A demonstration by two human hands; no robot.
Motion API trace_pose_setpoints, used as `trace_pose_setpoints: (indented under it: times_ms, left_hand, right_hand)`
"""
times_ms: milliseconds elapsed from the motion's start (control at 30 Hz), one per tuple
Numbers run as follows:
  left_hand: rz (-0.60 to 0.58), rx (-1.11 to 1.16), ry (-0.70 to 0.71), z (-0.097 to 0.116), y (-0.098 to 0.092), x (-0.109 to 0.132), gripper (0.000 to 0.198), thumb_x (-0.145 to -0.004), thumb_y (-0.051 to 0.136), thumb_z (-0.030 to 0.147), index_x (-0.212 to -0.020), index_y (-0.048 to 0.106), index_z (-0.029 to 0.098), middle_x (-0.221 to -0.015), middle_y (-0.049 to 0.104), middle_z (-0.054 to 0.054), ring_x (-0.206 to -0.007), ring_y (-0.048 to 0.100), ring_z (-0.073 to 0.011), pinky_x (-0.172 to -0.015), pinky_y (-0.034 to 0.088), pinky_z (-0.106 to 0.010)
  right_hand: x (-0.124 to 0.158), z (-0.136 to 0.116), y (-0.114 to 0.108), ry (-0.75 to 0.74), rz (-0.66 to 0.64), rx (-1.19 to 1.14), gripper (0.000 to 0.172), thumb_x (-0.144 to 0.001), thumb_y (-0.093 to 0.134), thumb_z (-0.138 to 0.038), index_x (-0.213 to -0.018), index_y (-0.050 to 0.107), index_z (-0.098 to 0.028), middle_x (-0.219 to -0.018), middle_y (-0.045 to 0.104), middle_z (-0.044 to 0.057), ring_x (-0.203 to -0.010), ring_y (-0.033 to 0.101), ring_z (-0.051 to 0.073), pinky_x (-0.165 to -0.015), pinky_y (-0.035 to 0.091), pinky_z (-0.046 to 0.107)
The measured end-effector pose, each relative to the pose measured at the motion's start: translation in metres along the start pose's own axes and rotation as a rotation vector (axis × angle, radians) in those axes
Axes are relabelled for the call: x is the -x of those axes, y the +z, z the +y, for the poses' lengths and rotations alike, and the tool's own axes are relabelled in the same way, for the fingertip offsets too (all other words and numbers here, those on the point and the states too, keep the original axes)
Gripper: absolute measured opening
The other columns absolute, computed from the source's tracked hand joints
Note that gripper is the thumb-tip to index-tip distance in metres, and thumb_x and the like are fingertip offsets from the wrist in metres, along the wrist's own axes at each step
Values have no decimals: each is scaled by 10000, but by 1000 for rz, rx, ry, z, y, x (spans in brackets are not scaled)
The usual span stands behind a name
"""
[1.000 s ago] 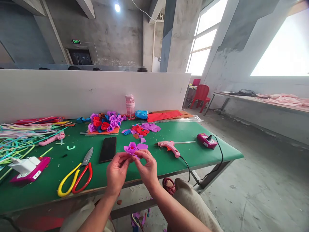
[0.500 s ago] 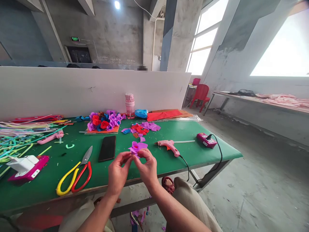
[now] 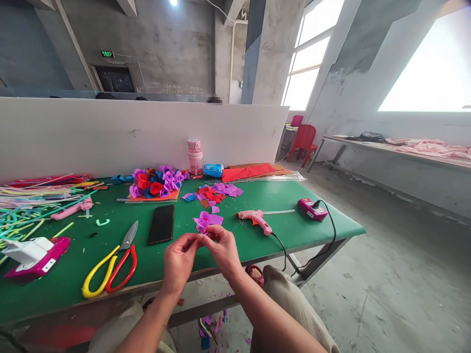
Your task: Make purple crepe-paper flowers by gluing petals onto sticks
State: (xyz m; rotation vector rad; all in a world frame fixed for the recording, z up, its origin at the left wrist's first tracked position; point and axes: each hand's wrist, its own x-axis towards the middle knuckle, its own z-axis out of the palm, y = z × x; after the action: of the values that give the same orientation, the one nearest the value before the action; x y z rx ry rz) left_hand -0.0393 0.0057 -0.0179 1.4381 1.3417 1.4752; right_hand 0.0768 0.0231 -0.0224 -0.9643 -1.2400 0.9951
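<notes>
On the left, open-handled scissors [image 3: 127, 241] lie on the green table [image 3: 265, 193]; beside them is a black phone [image 3: 161, 224]; then the left hand [image 3: 179, 260] pinches, thumb against finger, the base of a purple paper flower [image 3: 203, 220]; the right hand [image 3: 222, 251] pinches it also, fingertips meeting; farther right lies a pink glue gun [image 3: 256, 219].

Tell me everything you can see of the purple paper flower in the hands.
The purple paper-like flower has a curled centre and loose outer petals, one spreading flat to the right. The left hand and right hand pinch its base, mostly hiding that part. Its bloom points away from the wearer, over the green table.
</notes>
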Motion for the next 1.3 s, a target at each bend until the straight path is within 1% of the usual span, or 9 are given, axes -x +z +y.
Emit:
trace_pose_setpoints:
  times_ms: [267, 467, 567, 667, 733, 833, 967, 1067, 1300]
  left_hand:
    - [-50, -36, 38, -3, 0, 1, 196, -746, 656, 386, -753, 697, 194, -748, 724, -16, -679, 648, -171, -676, 511, -262]
    - [23, -178, 179, -6, -3, 3, 177, -739, 665, 350, -807, 716, 194, -762, 718, -4, -703, 629, -168, -706, 487, -256]
    - [-5, -185, 182, 2, -5, 3, 184, -732, 672, 351, -804, 720, 188, -747, 713, -7, -691, 620, -168, -693, 483, -254]
    - [-115, -101, 123, 19, -12, 2, 205, -718, 696, 345, -852, 715, 191, -847, 720, -26, -778, 631, -182, -735, 489, -257]
    - [-137, 36, 44, 32, -19, 2, 229, -751, 667, 366, -890, 708, 190, -927, 714, -44, -812, 632, -180, -743, 494, -260]
    - [-229, 200, -119, 48, -26, 5, 308, -808, 581, 441, -799, 698, 156, -825, 696, -66, -703, 602, -160, -584, 477, -238]
    - [-357, 293, -287, 57, -25, 11, 374, -811, 546, 504, -772, 671, 154, -692, 631, -38, -614, 534, -134, -496, 425, -220]
    - [-378, 301, -349, 58, -21, 13, 357, -778, 585, 507, -705, 619, 159, -647, 578, -16, -567, 478, -111, -475, 389, -204]
    - [-346, 255, -322, 56, -20, 11, 287, -748, 638, 441, -701, 605, 159, -614, 519, 11, -523, 394, -86, -471, 361, -197]
  right_hand:
    - [2, -8, -7, -162, -28, 117, 167, -775, 648, -336, -715, 667, -181, -719, 631, 20, -660, 568, 142, -639, 474, 250]
    - [4, -18, -11, -362, -82, 185, 137, -836, 599, -298, -821, 702, -208, -791, 650, 34, -755, 593, 152, -707, 480, 258]
    - [3, -20, -17, -417, -107, 217, 141, -847, 587, -275, -862, 713, -215, -837, 663, 44, -769, 611, 153, -694, 492, 249]
    - [1, -20, -27, -505, -117, 266, 171, -864, 551, -221, -924, 711, -226, -909, 695, 54, -825, 646, 159, -725, 510, 247]
    - [1, -20, -34, -553, -116, 307, 205, -880, 523, -192, -964, 705, -233, -918, 714, 48, -851, 665, 159, -768, 517, 251]
    - [0, -16, -42, -590, -117, 366, 225, -894, 503, -184, -991, 700, -237, -907, 725, 40, -835, 676, 153, -766, 524, 246]
    - [1, -8, -47, -609, -179, 455, 257, -914, 468, -186, -1028, 691, -245, -935, 715, 51, -857, 666, 155, -762, 524, 258]
    - [2, -4, -49, -630, -231, 498, 281, -922, 446, -176, -1073, 672, -245, -959, 706, 59, -880, 654, 158, -781, 518, 277]
    - [2, -4, -52, -661, -304, 541, 283, -922, 448, -157, -1103, 653, -232, -965, 698, 68, -871, 645, 160, -769, 504, 277]
